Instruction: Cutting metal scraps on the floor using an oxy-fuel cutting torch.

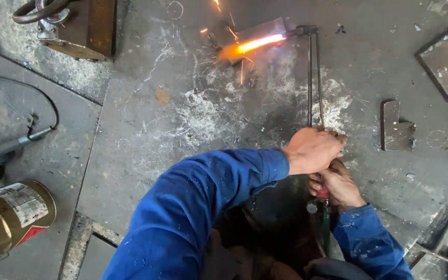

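The cutting torch (315,72) runs from the grip at about 5 o'clock up to its head at 12 o'clock, where the flame bites a glowing line into a small steel piece (255,39) lying on the metal floor (146,135), throwing sparks. The left hand (313,150) is clenched over the torch tubes and the right hand (338,184) grasps the handle beneath it, seemingly to steady the long tool. A tin can (11,215) sits at 8 o'clock, a grinder (1,150) and cable at 9, plate offcuts (396,127) at 3, none blocking the torch
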